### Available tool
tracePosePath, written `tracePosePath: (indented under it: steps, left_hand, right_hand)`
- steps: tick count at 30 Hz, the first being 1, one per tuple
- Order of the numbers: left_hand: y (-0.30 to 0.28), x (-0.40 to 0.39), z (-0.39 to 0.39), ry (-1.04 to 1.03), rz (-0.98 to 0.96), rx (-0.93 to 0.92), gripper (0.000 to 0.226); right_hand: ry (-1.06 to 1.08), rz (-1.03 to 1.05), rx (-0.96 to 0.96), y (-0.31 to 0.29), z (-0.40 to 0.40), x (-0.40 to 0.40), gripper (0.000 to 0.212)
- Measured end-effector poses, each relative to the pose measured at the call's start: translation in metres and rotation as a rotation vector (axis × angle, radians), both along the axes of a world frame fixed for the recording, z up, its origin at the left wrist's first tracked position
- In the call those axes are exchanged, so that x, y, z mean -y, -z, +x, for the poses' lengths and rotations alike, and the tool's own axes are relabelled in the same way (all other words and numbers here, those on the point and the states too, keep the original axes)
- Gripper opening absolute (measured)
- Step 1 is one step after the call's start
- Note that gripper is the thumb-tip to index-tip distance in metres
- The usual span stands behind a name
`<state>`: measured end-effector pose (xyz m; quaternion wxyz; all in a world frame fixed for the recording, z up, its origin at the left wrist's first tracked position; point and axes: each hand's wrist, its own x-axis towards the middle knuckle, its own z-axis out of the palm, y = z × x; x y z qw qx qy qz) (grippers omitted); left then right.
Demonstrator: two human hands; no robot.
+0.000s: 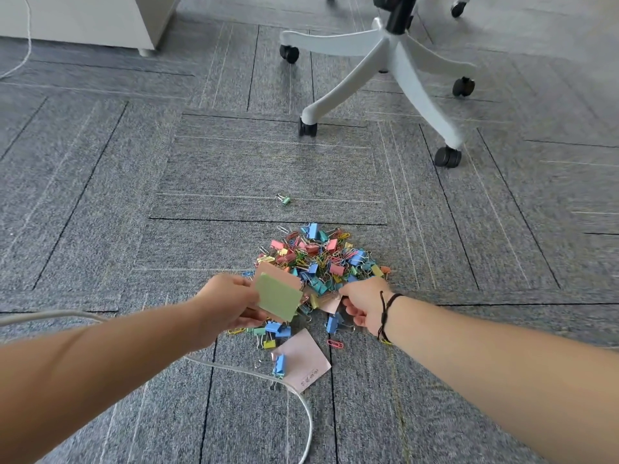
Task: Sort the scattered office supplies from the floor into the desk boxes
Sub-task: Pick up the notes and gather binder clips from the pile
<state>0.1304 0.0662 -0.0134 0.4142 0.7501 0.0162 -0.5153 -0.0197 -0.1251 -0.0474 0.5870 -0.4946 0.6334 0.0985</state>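
Right hand (363, 304) pinching a pink note (330, 304) at near edge of the clip pile (318, 259), just beside left hand (227, 304) gripping green and pink notes (279, 296); boxes out of view.

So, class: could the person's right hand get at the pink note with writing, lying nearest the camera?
Probably yes. The pink note lies open on the carpet just below the right hand, but that hand already pinches another pink paper, and a blue clip sits on the note.
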Motion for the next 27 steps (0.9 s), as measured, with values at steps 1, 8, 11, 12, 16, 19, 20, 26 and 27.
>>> tracePosePath:
  steps: [1, 8, 11, 12, 16, 19, 20, 26, 27]
  left_hand:
    - [0.001, 0.000, 0.000, 0.000, 0.004, 0.000, 0.020]
    - [0.000, 0.002, 0.000, 0.019, 0.000, 0.019, 0.020]
    - [-0.001, 0.004, 0.001, 0.019, 0.003, 0.028, 0.022]
    - [-0.002, 0.005, 0.000, 0.016, 0.002, 0.025, 0.022]
    - [-0.004, 0.010, -0.004, 0.013, -0.017, -0.010, 0.021]
    - [-0.011, 0.012, -0.010, 0.038, -0.076, -0.104, 0.023]
    - [-0.014, 0.012, -0.012, 0.048, -0.094, -0.140, 0.025]
    - [-0.023, 0.007, -0.019, 0.027, -0.150, -0.259, 0.024]
    - [-0.024, 0.007, -0.018, 0.007, -0.164, -0.278, 0.023]
  right_hand:
    - [-0.006, -0.039, 0.010, 0.000, 0.001, 0.000, 0.009]
    - [-0.059, -0.122, 0.144, -0.015, -0.011, 0.017, 0.008]
    - [-0.116, 0.007, 0.267, -0.040, -0.024, 0.028, 0.008]
    - [-0.125, 0.071, 0.307, -0.048, -0.029, 0.031, 0.014]
    - [-0.173, 0.241, 0.408, -0.064, -0.038, 0.031, 0.021]
    - [-0.186, 0.299, 0.482, -0.064, -0.032, 0.025, 0.012]
    - [-0.185, 0.291, 0.497, -0.063, -0.029, 0.021, 0.011]
    - [-0.197, 0.000, 0.379, -0.043, -0.006, -0.012, 0.006]
    - [-0.218, -0.048, 0.363, -0.039, -0.004, -0.018, 0.006]
